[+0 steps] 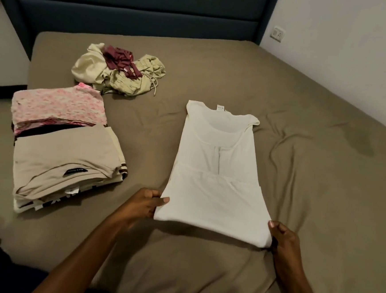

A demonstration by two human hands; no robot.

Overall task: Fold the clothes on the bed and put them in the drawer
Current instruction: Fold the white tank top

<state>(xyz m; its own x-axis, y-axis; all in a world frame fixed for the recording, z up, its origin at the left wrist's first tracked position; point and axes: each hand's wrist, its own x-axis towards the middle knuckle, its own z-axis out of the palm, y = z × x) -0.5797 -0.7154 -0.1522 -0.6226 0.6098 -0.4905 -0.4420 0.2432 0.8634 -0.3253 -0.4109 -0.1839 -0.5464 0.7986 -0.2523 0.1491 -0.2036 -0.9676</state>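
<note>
left hand [147, 200] and right hand [282, 240] each pinch a lower corner of the white top [215, 171], lying flat mid-bed [305, 109]. thin and limp, it should fold easily held by the hem corners. beyond: folded stack [66, 159], unfolded heap [119, 71].

The white top [213, 171] is thin, matt, smooth cloth. The bed [302, 155] wears a matt taupe sheet, softly creased. The folded stack [66, 159] is matt knit cloth, the crumpled pile [119, 71] wrinkled cloth. The headboard [138, 8] looks padded and matt.
</note>
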